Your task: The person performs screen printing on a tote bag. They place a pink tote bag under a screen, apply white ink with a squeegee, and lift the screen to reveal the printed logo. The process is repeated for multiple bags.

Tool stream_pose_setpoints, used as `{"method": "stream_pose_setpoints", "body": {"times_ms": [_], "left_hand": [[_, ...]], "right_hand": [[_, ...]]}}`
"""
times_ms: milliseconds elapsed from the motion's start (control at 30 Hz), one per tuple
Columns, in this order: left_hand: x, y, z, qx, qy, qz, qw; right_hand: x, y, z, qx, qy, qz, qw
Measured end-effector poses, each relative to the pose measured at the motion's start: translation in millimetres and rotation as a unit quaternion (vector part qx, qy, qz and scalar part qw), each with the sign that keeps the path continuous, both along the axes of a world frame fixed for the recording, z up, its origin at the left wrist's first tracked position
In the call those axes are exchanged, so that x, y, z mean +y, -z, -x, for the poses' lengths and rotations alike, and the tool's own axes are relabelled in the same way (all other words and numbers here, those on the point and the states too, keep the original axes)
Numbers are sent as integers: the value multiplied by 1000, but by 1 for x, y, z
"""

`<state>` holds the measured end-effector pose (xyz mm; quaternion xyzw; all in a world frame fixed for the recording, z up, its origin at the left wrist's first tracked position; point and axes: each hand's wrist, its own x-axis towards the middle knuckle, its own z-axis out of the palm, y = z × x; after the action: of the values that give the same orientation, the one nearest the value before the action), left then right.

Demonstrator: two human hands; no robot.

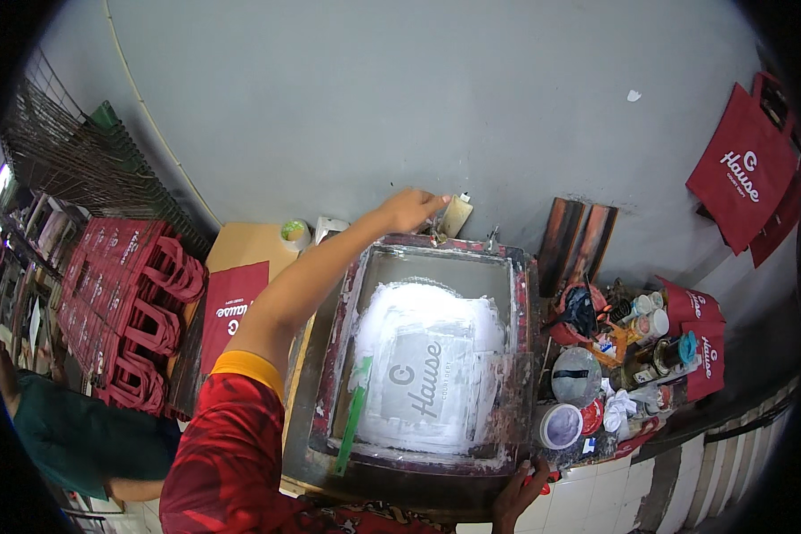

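Note:
A screen printing frame lies flat before me, its mesh smeared with white ink around a grey printed design. A green squeegee rests along the left side of the mesh. Across the frame's left side reaches my left arm. My left hand is at the far edge, fingers bent together beside a small pale bottle-like object; what they pinch is hidden. At the near right corner, my right hand has its fingers curled by a small red piece, partly out of sight.
Dark red bags hang stacked on a rack at left; another bag lies on the board. Tubs, jars and an open ink bucket crowd the right. Bags hang on the wall. A person's green sleeve shows at left.

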<state>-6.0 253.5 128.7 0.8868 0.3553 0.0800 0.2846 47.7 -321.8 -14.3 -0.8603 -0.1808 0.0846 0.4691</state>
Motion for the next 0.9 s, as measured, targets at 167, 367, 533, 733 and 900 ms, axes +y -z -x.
{"method": "stream_pose_setpoints", "body": {"times_ms": [167,367,533,733,900], "left_hand": [[-16,3,4,-2,-1,-45,999],[4,8,-2,131,28,-171,976],[-21,-35,-24,113,78,-165,977],[-14,29,-68,-67,283,-255,922],[-24,13,-96,43,300,-64,951]], "right_hand": [[-4,5,0,-17,-1,10,1000],[-3,2,-1,-3,-20,17,1000],[-4,1,1,4,0,20,1000],[-1,6,-2,1,7,36,999],[-5,10,-4,-2,6,24,1000]]}}
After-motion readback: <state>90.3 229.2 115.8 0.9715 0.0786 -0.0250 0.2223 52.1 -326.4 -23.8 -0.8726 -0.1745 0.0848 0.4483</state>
